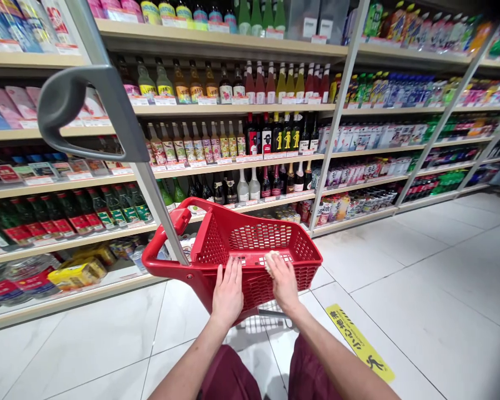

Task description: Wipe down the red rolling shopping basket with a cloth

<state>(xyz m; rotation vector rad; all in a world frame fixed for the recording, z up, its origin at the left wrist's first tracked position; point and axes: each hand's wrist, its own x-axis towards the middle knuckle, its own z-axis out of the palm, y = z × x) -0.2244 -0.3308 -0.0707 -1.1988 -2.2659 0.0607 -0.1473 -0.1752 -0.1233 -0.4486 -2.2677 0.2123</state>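
Item 1: red cart (254, 278). Loc.: directly in front of wearer's knees, on floor, side-on, approx. centre of view. Mat'l: prob. hard moulded plastic; glossy, tapering tub, walls pierced w/ rows of slots, rounded rim. Handling (est.): stiff, fairly light for its size, smooth, maybe slick; not fragile; may roll if pushed. Best hold: curved red handle (152, 255) or rim.

Item 2: pale cloth (270, 261). Loc.: under R hand, at cart's near rim. Soft, crumpled; est. v. light, limp, unbreakable; hold bunched under fingers.

Hands: L hand (228, 289) – fingers straight, close tog., laid over near rim; nothing gripped. R hand (285, 280) – fingers bent, closed over cloth; exact grip beneath can't tell.

Fittings: grey loop (133, 116), matte, rounded, prob. plastic, atop slanted metal pole (160, 214) at cart's handle end.

Surroundings: floor (400, 266), pale glossy tiles w/ dark joints; yellow sticker (360, 341), flat, oblong, R of cart. Behind: wood-toned shelves (183, 110) w/ upright glass bottles (50, 214), assorted; low L, yellow packs (77, 275), shiny wrap. Wearer's trousers (229, 375): dk. red, soft fabric.
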